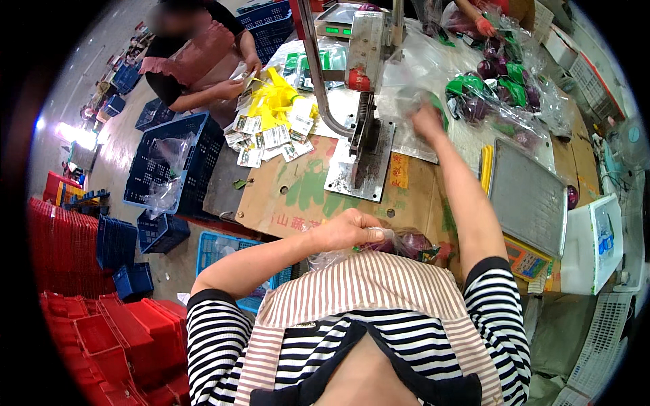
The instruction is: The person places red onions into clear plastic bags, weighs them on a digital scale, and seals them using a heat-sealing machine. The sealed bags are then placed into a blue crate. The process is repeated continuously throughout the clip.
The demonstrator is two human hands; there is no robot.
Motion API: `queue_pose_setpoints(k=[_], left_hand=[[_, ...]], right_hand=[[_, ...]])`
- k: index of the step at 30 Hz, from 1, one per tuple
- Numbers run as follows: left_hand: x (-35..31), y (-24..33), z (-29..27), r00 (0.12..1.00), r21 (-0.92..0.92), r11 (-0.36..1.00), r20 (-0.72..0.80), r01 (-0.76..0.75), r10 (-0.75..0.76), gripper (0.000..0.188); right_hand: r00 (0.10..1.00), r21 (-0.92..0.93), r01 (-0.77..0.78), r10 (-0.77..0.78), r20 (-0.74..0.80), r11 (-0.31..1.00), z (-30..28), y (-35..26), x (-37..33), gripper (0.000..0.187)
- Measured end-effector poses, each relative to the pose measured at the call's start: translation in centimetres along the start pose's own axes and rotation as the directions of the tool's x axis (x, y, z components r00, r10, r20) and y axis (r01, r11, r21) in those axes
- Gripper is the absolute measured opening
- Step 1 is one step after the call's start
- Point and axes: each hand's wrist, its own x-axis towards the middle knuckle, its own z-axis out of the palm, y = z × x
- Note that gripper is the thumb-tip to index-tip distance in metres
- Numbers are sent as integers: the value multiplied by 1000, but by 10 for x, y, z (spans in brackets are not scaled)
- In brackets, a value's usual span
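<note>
My left hand (pixel 347 229) is closed on the gathered top of a clear plastic bag of purple vegetables (pixel 411 242), held at the table edge against my apron. The vegetables look round and dark; their exact kind does not show. My right hand (pixel 428 120) reaches out over clear plastic sheeting, right of the upright metal bag-sealing device (pixel 365 128). Motion smears its fingers, and something green shows beside them; whether they grip it I cannot make out. Farther right lies a pile of bagged purple vegetables with green labels (pixel 497 91).
Yellow strips (pixel 276 101) and white printed tags (pixel 272 137) lie left of the device. A digital scale (pixel 338 28) stands behind. At right are a grey metal tray (pixel 528 196) and a white foam box (pixel 592 247). A co-worker handles something at far left; another's hand (pixel 485 27) is at far right. Blue crates (pixel 166 162) stand left.
</note>
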Motion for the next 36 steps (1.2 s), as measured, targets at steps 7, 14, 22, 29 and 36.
queue_pose_setpoints(k=[7,14,22,29,36], left_hand=[[21,-12,-10,998,37,999,-63,-22,24,23],[32,-15,-16,990,-368,927,-89,65,-105,25],[55,-25,-39,990,-657,754,-108,-3,-90,28],[76,-56,-98,911,-300,952,-407,-58,-73,26],[93,-66,-142,929,-258,966,-348,29,-121,24]], right_hand=[[997,-217,38,-21,79,975,-9,-10,-7,46],[807,548,-348,-54,588,761,21,-97,-224,42],[753,-214,233,-36,657,949,1,-61,-133,23],[631,-571,323,277,724,755,22,-90,-70,37],[978,-496,169,-82,192,852,24,-36,-119,67]])
